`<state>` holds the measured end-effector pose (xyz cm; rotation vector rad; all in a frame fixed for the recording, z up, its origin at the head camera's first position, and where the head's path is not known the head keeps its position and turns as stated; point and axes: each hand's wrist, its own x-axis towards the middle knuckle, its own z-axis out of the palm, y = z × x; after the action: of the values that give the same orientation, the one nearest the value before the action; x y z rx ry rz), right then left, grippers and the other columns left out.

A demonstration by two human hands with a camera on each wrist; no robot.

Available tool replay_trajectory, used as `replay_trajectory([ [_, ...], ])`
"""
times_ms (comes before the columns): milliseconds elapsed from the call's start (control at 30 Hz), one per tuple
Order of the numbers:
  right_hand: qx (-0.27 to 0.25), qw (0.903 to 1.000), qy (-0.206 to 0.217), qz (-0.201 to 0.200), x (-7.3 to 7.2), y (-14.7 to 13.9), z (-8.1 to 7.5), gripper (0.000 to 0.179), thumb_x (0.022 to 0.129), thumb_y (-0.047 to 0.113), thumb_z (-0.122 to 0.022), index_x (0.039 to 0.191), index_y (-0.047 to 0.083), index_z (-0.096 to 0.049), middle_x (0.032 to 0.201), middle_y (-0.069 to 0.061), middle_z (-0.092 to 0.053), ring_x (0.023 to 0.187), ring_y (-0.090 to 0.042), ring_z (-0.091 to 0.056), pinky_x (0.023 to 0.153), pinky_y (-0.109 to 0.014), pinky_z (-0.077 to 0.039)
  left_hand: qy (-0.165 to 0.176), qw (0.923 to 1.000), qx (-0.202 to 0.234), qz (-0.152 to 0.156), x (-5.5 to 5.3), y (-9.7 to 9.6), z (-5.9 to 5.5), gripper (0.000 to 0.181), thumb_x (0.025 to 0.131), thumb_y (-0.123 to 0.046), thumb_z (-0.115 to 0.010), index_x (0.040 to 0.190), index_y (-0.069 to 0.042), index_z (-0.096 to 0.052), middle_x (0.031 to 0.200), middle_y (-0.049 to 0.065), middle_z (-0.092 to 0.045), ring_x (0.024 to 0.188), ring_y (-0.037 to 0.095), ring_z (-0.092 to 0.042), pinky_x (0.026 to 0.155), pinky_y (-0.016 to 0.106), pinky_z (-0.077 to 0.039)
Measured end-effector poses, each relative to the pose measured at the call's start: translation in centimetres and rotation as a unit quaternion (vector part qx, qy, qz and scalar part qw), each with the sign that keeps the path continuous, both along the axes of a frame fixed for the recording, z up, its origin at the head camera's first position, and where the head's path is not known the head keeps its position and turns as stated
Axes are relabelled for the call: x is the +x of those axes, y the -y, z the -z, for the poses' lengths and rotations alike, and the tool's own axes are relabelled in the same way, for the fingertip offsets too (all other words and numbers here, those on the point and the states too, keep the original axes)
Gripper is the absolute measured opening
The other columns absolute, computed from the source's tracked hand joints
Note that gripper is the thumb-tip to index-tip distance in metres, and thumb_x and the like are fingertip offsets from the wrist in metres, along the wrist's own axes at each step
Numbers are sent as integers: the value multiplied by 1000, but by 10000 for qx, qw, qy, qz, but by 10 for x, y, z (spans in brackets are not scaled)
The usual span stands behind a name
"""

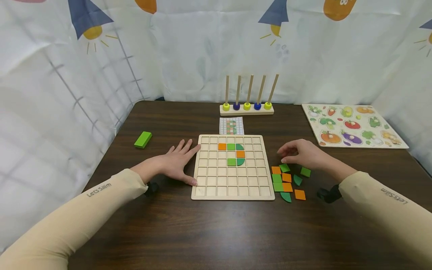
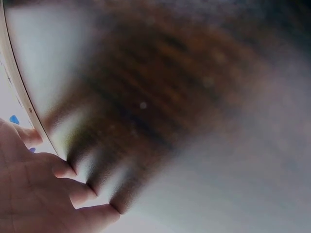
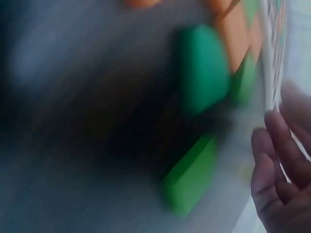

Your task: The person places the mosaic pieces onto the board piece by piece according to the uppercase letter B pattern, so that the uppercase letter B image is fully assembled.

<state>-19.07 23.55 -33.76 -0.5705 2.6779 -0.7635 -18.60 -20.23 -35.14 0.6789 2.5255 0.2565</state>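
My left hand (image 1: 177,163) lies with fingers spread against the left edge of a wooden grid board (image 1: 216,192), thumb and index fingertips right at its rim. In the left wrist view the fingers (image 2: 99,216) reach down to the dark table. Orange and green squares and green quarter-circles sit in cells of the board's upper middle, among them an orange square (image 1: 222,146). To the right of the board, my right hand (image 1: 305,153) hovers with loosely bent fingers over loose tiles, nothing showing between them. A green square tile (image 1: 305,172) and a green quarter-circle (image 1: 297,180) lie below it.
A pattern card (image 1: 231,126) lies behind the board, and a bead rack (image 1: 247,110) with five pegs stands behind that. A vegetable puzzle board (image 1: 354,127) lies at the back right. Far left is a green block (image 1: 143,139). Printed curtains hang around the table.
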Motion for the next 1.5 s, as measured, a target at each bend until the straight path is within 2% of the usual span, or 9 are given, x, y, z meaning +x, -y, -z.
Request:
replay_trajectory([
  [133, -7, 9993, 326, -209, 2, -22, 4, 30, 96, 17, -72, 124, 5, -72, 124, -13, -73, 113, -30, -67, 96, -48, -56, 25, 10000, -15, -13, 1, 0, -1, 128, 80, -68, -76, 166, -14, 1, 171, 23, 12, 156, 49, 12, 121, 72, -4],
  [267, -119, 9975, 583, -387, 3, -30, 7, 34, 95, 17, -75, 126, 5, -71, 127, -14, -70, 117, -30, -65, 98, -47, -56, 52, 10000, 36, -35, 3, 0, -2, 126, 81, -67, -76, 166, -13, 0, 170, 25, 11, 156, 51, 11, 120, 73, -5],
  [433, -10, 9972, 399, -631, 3, -24, 7, 30, 91, 22, -79, 119, 12, -74, 123, -10, -66, 113, -27, -61, 100, -52, -53, 56, 9999, 68, -63, 4, 0, -3, 125, 81, -65, -76, 166, -12, -1, 170, 26, 10, 156, 51, 11, 120, 73, -5],
  [567, 206, 9972, 184, -691, 2, -19, 7, 23, 90, 22, -80, 111, 16, -76, 118, -6, -66, 105, -22, -59, 97, -49, -53, 48, 9999, 72, -57, 5, 0, -4, 125, 81, -65, -76, 166, -12, -1, 170, 26, 11, 156, 50, 11, 120, 73, -5],
  [733, 390, 9972, -55, -641, 3, -18, 8, 17, 92, 15, -76, 110, 14, -76, 114, -6, -68, 101, -20, -61, 92, -46, -55, 35, 10000, 81, -31, 4, 1, -2, 125, 81, -65, -76, 166, -13, 0, 170, 25, 11, 156, 50, 12, 120, 73, -4],
  [967, 450, 9978, -124, -480, 4, -18, 10, 24, 93, 13, -75, 116, 8, -73, 117, -10, -69, 106, -25, -64, 94, -51, -56, 31, 10000, 28, -20, 3, 0, -1, 126, 81, -67, -76, 166, -14, 0, 170, 24, 12, 156, 49, 13, 121, 72, -5],
  [1200, 559, 9979, -246, -223, 3, -15, 9, 22, 94, 13, -74, 115, 5, -72, 108, -8, -73, 96, -21, -65, 87, -45, -57, 27, 10000, 85, -26, 3, -2, -3, 126, 81, -66, -76, 166, -13, 0, 170, 25, 11, 156, 50, 12, 120, 73, -4],
  [1367, 380, 9982, -432, 174, -2, -4, 4, 23, 96, 11, -72, 117, 1, -69, 106, -13, -73, 95, -25, -68, 88, -47, -57, 49, 9999, 82, -48, 4, -3, -5, 125, 81, -65, -77, 166, -13, 0, 170, 25, 11, 156, 50, 12, 121, 73, -4],
  [1500, 177, 9980, -528, 311, -6, 15, 4, 24, 95, 10, -72, 118, 1, -68, 106, -14, -72, 95, -26, -68, 89, -47, -57, 66, 9999, 55, -54, 4, -4, -5, 125, 81, -66, -76, 166, -14, 0, 170, 24, 12, 156, 50, 12, 121, 72, -4],
])
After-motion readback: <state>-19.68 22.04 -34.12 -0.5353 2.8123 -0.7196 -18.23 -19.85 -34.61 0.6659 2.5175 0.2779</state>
